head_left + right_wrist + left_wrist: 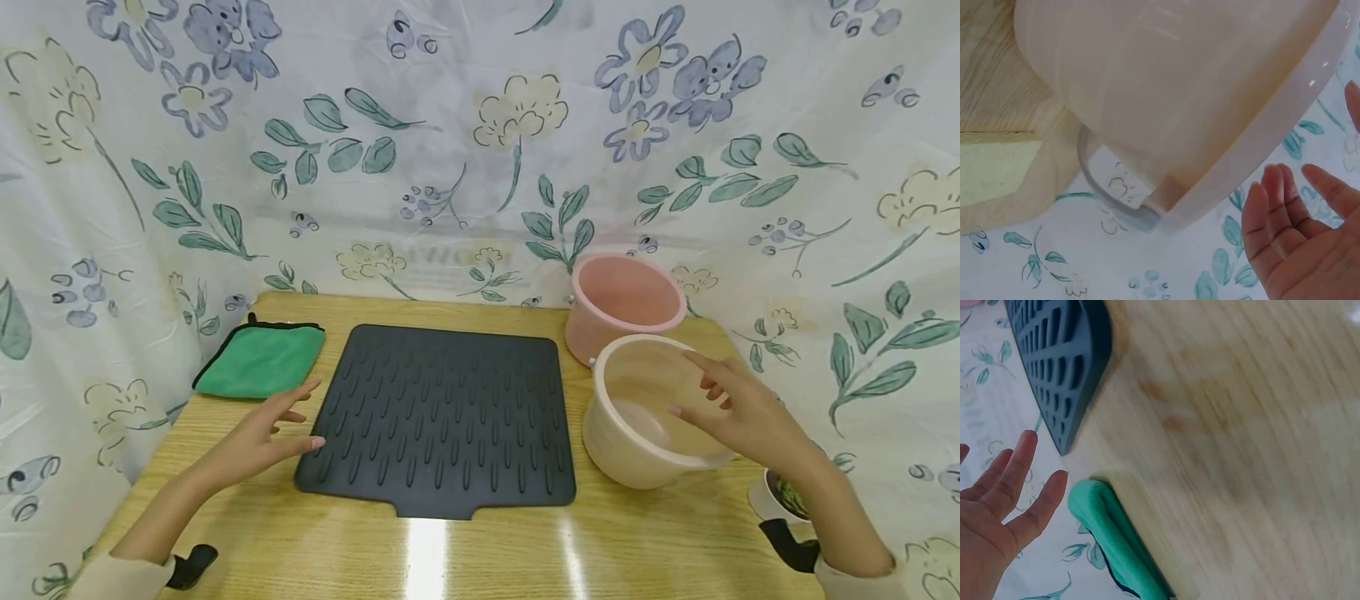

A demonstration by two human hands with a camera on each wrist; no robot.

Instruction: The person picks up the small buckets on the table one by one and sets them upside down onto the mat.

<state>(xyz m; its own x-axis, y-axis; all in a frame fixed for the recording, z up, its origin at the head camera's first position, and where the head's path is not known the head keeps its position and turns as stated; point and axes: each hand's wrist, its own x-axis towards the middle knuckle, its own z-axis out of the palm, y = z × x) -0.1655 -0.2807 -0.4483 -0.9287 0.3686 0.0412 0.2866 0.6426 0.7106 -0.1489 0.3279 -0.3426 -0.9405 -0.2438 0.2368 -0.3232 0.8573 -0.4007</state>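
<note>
Head view shows both hands raised over a wooden desk (pixel 337 558), neither gripping anything. Right hand (pixel 746 417) hangs over the mouth of the cream bucket (pixel 637 454), which stands by the desk's right edge; its index finger and thumb are well apart, and in the right wrist view a gap shows between the fingers and the bucket's rim. The bucket's handle (pixel 1088 165) hangs down along its side. Behind, near the far right corner, stands the pink bucket (pixel 588 333), its own rim hidden in part by nothing but the cream one's height (the two seem to overlap only from this angle; touching, I cannot tell).

Left hand (pixel 251 446) is poised by the left edge of the black mat (pixel 450 408), fingers spread and holding nothing. The mat lies flat across the middle of the desk. The folded green cloth (pixel 262 362) sits at the far left corner, and a small plant (pixel 787 497) is by the right edge.

The step in hand reads as a reach or a pause, with no grasp made. Taking the cream bucket would call for lowering the right fingers and closing them on its rim.
</note>
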